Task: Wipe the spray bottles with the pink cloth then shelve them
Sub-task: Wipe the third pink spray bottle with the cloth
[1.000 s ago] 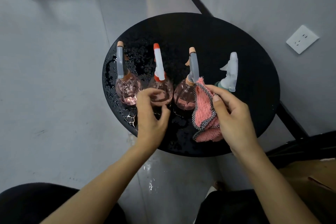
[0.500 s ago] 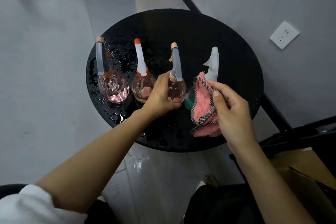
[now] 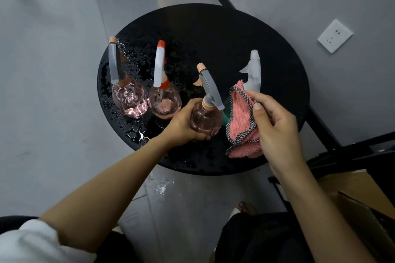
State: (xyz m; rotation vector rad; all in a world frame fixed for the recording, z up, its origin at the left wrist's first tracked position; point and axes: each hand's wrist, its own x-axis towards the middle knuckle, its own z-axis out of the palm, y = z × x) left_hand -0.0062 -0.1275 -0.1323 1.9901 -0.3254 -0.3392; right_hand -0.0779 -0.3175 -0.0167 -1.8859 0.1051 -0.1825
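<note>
The wet black worktop (image 3: 213, 34) stands on grey floor (image 3: 53, 70) near a wall socket (image 3: 335, 36). Over it, the left hand (image 3: 183, 124) grips a spray bottle (image 3: 206, 119), the right hand (image 3: 275, 126) the pink cloth (image 3: 240, 117) alongside.

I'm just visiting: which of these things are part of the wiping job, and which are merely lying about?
Part of the job: pink cloth, held in the right hand; third bottle, gripped by the left hand; leftmost bottle, red-tipped bottle and frosted-topped bottle, on the wet black table.
Just lying about: wall socket; cardboard box at lower right.
</note>
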